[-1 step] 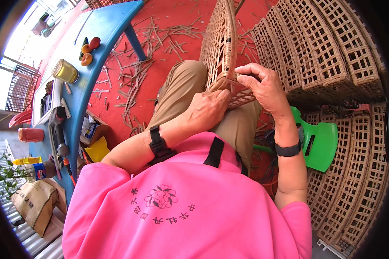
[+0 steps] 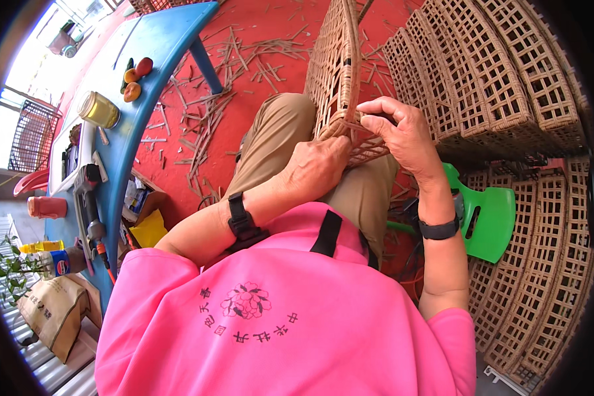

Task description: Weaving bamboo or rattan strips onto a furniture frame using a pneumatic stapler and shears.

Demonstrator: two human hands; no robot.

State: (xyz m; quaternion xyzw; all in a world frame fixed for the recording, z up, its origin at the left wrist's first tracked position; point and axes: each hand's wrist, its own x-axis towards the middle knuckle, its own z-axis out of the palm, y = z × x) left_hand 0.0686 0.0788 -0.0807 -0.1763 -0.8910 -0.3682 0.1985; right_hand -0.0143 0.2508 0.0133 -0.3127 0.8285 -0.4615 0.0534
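Observation:
A woven rattan-like basket (image 2: pixel 331 72) stands on edge over my lap, its near corner between my hands. My left hand (image 2: pixel 315 168) is closed on the near lower corner, its fingertips partly hidden behind the weave. My right hand (image 2: pixel 409 140) is at the right side of that corner, thumb and index finger bent together at a thin brown weaving strip (image 2: pixel 358 127). The strip's far end is lost in the weave.
Stacked woven baskets (image 2: pixel 468 72) rise on the right, beside a green plastic chair (image 2: pixel 498 221). On the left, a blue table (image 2: pixel 155 43) holds fruit (image 2: pixel 132 91), a glass jar (image 2: pixel 99 109) and tools (image 2: pixel 94 211). Cut strips (image 2: pixel 208 142) litter the red floor.
Almost nothing differs; the fingers of my right hand have shifted very slightly to the left at the basket's corner.

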